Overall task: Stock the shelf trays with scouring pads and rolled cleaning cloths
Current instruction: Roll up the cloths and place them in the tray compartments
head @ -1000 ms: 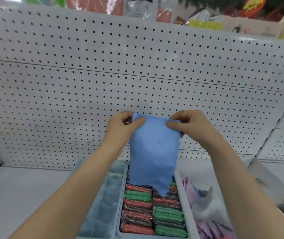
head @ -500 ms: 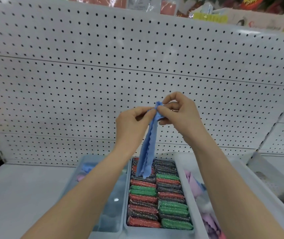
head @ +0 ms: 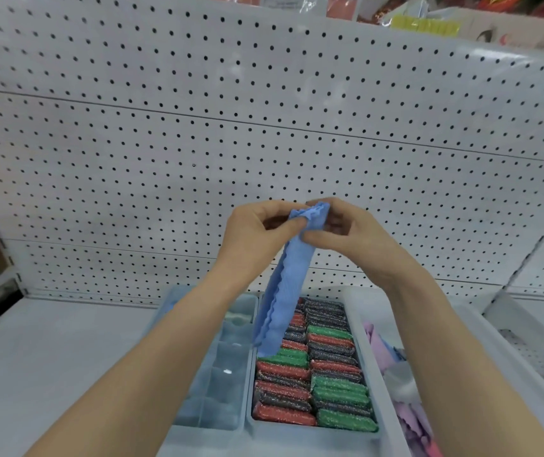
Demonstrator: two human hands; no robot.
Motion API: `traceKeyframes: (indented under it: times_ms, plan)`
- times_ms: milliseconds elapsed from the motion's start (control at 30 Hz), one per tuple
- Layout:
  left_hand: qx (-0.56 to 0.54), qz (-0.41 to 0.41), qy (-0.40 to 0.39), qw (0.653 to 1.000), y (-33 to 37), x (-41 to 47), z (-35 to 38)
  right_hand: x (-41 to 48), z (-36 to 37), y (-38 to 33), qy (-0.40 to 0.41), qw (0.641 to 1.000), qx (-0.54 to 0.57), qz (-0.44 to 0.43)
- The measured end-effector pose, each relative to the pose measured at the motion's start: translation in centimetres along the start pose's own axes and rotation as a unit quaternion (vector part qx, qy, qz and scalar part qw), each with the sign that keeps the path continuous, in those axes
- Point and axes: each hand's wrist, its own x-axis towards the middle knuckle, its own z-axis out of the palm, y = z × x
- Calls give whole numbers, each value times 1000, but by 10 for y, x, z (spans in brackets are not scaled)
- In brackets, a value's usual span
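Note:
A blue cleaning cloth (head: 285, 291), folded into a narrow strip with wavy edges, hangs down over the trays. My left hand (head: 257, 232) and my right hand (head: 346, 232) both pinch its top end, fingers close together. Below it a grey tray (head: 313, 432) is packed with red, green and dark scouring pads (head: 326, 364) in two rows. To its left stands a divided blue-grey tray (head: 218, 384) with compartments; my left forearm hides its left part. On the right a white tray (head: 368, 357) holds loose pink and pale cloths (head: 396, 374).
A white pegboard wall (head: 264, 127) rises behind the trays. The grey shelf surface (head: 49, 357) stretches to the left. Packaged goods (head: 422, 24) sit on the shelf above. Another shelf section (head: 534, 334) continues to the right.
The cloth was held spread flat a second ago. My hands came together and folded it lengthwise into a narrow strip, and they now grip its top edge slightly lower.

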Motion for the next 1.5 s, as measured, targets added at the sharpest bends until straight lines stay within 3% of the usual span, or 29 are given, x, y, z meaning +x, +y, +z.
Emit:
traceKeyframes:
  times_ms: [133,267,400,467,567,633,733,800,933,1000,1100,1267,1400,1500]
  plan:
    - [-51,-48,-33,997,-12,-10,-8,3,4,3,32,998,52,-9]
    - [-50,-124,-109,985,-37,-29,-15,4,-2,1,-2,998,59,-9]
    - [-43,-147,-74,985,-49,-37,-15,7,3,1,24,995,100,5]
    - [-71,-160,-42,984,-51,-37,-15,5,9,7,38,991,117,55]
    - [-106,-191,23,975,-55,-39,-16,-12,27,35,-19,984,78,161]
    - [-106,-211,44,971,-58,-41,-16,-24,41,53,-35,978,76,189]
    - [-79,-249,63,963,-67,-44,-16,-33,52,71,8,975,111,195]
    - [-81,-276,51,956,-71,-46,-16,-35,54,76,25,972,127,194]
    - [-81,-311,-46,946,-77,-52,-17,-37,50,84,51,961,169,214]
    - [-82,-305,-36,948,-79,-53,-17,-36,46,84,48,954,199,221]
    - [-87,-249,9,965,-70,-48,-16,-31,46,78,67,965,215,138]
    - [-113,-165,27,979,-54,-36,-19,-24,41,59,60,992,65,-88]
    - [-149,-166,27,974,-46,-36,-20,-23,40,47,37,990,-30,-135]
    - [-163,-189,25,968,-44,-37,-20,-22,44,49,41,990,-21,-136]
